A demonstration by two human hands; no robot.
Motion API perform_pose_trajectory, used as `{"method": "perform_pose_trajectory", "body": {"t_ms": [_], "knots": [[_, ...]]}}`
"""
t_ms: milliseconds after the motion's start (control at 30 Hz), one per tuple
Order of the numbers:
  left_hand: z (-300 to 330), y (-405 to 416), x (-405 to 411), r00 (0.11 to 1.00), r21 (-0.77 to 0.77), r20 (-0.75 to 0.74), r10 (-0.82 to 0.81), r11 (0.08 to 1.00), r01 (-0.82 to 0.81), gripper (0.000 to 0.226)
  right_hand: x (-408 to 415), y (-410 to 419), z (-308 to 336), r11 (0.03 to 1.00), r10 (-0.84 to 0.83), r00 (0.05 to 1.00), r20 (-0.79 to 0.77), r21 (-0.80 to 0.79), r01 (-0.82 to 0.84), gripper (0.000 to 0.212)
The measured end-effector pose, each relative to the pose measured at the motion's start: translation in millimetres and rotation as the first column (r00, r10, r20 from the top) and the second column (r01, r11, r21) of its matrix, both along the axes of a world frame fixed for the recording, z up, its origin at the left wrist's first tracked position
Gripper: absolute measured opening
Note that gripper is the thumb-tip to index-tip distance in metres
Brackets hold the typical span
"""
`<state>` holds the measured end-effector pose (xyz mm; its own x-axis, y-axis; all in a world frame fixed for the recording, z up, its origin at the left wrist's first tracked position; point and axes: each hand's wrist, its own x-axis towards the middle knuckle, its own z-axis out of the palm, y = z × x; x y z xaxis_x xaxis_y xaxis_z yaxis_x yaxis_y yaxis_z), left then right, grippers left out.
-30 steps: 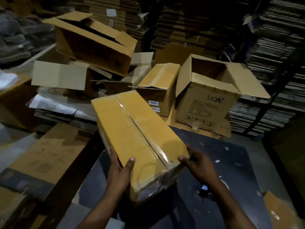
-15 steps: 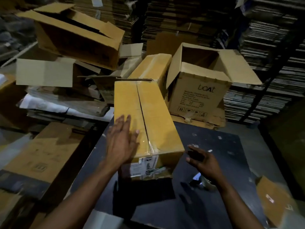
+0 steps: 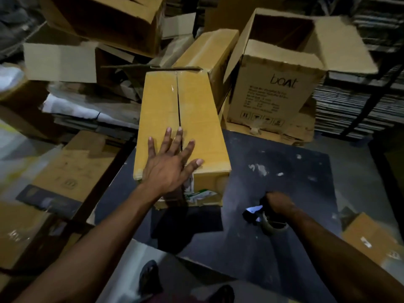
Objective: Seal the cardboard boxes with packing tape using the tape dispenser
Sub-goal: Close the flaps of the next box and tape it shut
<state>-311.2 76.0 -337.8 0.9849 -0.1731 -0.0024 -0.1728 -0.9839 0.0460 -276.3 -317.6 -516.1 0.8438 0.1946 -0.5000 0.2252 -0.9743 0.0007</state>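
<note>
dim storeroom, stacks of flattened cardboard (image 3: 358, 106) all round, and one long box on a dark table.

the table (image 3: 284, 178) carried the yellow box (image 3: 196, 127) near its far left edge, long axis running away from the person, short labelled end facing them. its top flaps were closed with the centre seam still a dark line; a glint of film near the far end might have been tape, i could not be sure, so i judged this seam mostly left to do. the left hand (image 3: 168, 169) lay flat on the near end, fingers spread and straight, pressing the flaps down. the right hand (image 3: 278, 203) was curled round the tape dispenser (image 3: 262, 215) on the table, well apart from the box. an open box (image 3: 282, 84) printed "boat" stood behind, unsealed.
</note>
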Motion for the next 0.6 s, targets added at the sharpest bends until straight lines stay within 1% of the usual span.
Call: {"method": "perform_pose_trajectory", "body": {"t_ms": [67, 100, 133, 167, 200, 233, 267, 300, 333, 367, 400, 433, 467, 500, 533, 567, 600], "knots": [[1, 0, -1, 0.999, -0.048, 0.042, 0.001, 0.999, 0.001, 0.092, -8, 2, 3, 0.999, 0.033, 0.999, -0.042, 0.026, -0.032, 0.026], [0, 0, -3, 0.995, -0.107, 0.100, 0.015, 0.994, -0.005, 0.088, -16, 4, 9, 0.998, 0.047, 0.998, -0.038, 0.047, -0.045, 0.026], [-2, -2, -7, 0.981, -0.192, 0.189, 0.036, 0.981, 0.001, 0.080, -25, 9, 18, 0.996, 0.050, 0.999, -0.018, 0.074, -0.048, 0.029], [-4, -4, -15, 0.950, -0.285, 0.307, 0.054, 0.958, 0.038, 0.068, -36, 15, 27, 0.993, 0.031, 1.000, 0.003, 0.115, -0.031, 0.033], [-8, -7, -25, 0.897, -0.364, 0.437, 0.072, 0.926, 0.103, 0.053, -47, 20, 34, 0.985, 0.015, 0.999, 0.032, 0.171, -0.021, 0.036], [-13, -11, -39, 0.840, -0.416, 0.536, 0.082, 0.892, 0.178, 0.039, -58, 26, 42, 0.975, 0.004, 0.998, 0.064, 0.222, -0.018, 0.037], [-17, -18, -55, 0.810, -0.456, 0.581, 0.080, 0.856, 0.243, 0.028, -70, 33, 50, 0.962, -0.007, 0.996, 0.094, 0.274, -0.019, 0.035], [-26, -26, -72, 0.821, -0.516, 0.565, 0.084, 0.813, 0.272, 0.020, -81, 38, 57, 0.946, -0.029, 0.993, 0.112, 0.325, -0.009, 0.034], [-37, -35, -89, 0.869, -0.615, 0.479, 0.120, 0.753, 0.235, 0.016, -91, 43, 64, 0.926, -0.055, 0.990, 0.129, 0.379, 0.002, 0.037], [-49, -44, -102, 0.929, -0.749, 0.310, 0.201, 0.654, 0.108, 0.014, -100, 49, 71, 0.902, -0.097, 0.987, 0.129, 0.430, 0.033, 0.042], [-61, -51, -112, 0.953, -0.865, 0.063, 0.295, 0.492, -0.095, 0.015, -108, 54, 79, 0.874, -0.143, 0.983, 0.119, 0.481, 0.069, 0.047], [-73, -58, -118, 0.913, -0.903, -0.207, 0.351, 0.290, -0.316, 0.018, -115, 59, 87, 0.846, -0.183, 0.977, 0.111, 0.524, 0.099, 0.050], [-81, -64, -124, 0.820, -0.851, -0.454, 0.350, 0.101, -0.515, 0.027, -121, 63, 92, 0.823, -0.207, 0.971, 0.120, 0.558, 0.107, 0.050], [-84, -70, -130, 0.701, -0.740, -0.653, 0.286, -0.049, -0.670, 0.035, -125, 66, 97, 0.810, -0.221, 0.965, 0.139, 0.578, 0.102, 0.046], [-83, -76, -135, 0.590, -0.615, -0.787, 0.182, -0.162, -0.771, 0.041, -128, 69, 100, 0.800, -0.222, 0.962, 0.162, 0.593, 0.085, 0.046], [-79, -80, -139, 0.513, -0.514, -0.856, 0.071, -0.234, -0.825, 0.044, -130, 72, 105, 0.792, -0.217, 0.957, 0.194, 0.608, 0.056, 0.052], [-73, -84, -143, 0.468, -0.443, -0.883, -0.025, -0.280, -0.851, 0.048, -131, 73, 107, 0.782, -0.205, 0.949, 0.240, 0.623, 0.011, 0.057]]}}
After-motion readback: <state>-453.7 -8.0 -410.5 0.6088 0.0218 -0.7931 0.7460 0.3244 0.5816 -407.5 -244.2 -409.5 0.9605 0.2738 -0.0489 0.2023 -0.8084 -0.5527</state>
